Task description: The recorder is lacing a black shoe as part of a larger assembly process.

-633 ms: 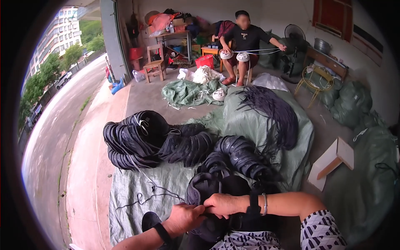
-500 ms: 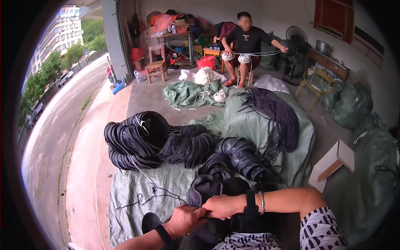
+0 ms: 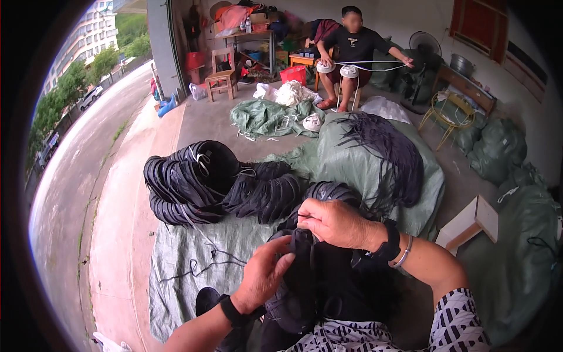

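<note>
In the near middle my left hand [image 3: 262,276] grips the edge of a black shoe upper [image 3: 300,261], thumb on one side and fingers on the other. The upper stands up over my lap, its lower part dark against my black clothing. Just above its top edge my right hand [image 3: 340,224] is closed in a pinch on a thin dark lace, of which only a short piece shows at the fingertips. Beyond my hands lie tied bundles of black shoe uppers [image 3: 185,188], nested in rows on a pale green sheet [image 3: 176,258].
Loose dark laces [image 3: 390,155] drape over a green sack [image 3: 340,141]. At the back a seated person [image 3: 352,50] stretches white laces from white uppers on the knees. A white box [image 3: 469,223] and green sacks [image 3: 528,258] stand at right; a wooden chair [image 3: 221,79] is far left.
My right hand has risen away from my left, up and to the right, with the lace pinched. My left hand has moved slightly up and opened out from its tighter grip along the upper.
</note>
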Tool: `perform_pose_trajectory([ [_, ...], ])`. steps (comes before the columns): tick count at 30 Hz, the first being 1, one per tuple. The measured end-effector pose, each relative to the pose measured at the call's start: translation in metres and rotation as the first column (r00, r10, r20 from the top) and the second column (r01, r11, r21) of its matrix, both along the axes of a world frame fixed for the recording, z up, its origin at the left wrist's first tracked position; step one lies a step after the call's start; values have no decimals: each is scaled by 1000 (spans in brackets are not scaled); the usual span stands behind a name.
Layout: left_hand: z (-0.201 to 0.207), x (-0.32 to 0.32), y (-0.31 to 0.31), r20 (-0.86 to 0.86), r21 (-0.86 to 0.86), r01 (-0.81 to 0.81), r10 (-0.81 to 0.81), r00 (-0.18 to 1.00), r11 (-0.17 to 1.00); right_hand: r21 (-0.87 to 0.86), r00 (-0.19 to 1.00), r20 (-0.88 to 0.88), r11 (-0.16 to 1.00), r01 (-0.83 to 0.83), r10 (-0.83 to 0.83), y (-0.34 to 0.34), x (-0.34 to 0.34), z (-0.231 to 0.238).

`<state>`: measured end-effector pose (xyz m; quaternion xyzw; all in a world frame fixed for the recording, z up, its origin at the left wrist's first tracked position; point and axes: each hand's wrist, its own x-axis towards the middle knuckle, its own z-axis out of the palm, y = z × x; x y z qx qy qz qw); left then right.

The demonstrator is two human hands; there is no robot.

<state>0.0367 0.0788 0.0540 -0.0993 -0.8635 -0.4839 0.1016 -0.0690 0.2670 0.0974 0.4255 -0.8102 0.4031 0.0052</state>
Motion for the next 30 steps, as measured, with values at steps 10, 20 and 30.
perform_pose_trajectory([
  [10, 4, -6, 22, 136, 641, -31, -74, 988, 767, -130, 735, 677, 976, 176, -42, -3, 20, -4],
  [20, 0, -9, 27, 96, 485, -53, 7, 995, 873, -442, 575, 787, 855, 270, 225, -30, 44, -25],
  [30, -63, 54, -2, -15, -466, 86, -105, 994, 880, -469, 483, 841, 775, 423, 245, 17, -42, -37],
])
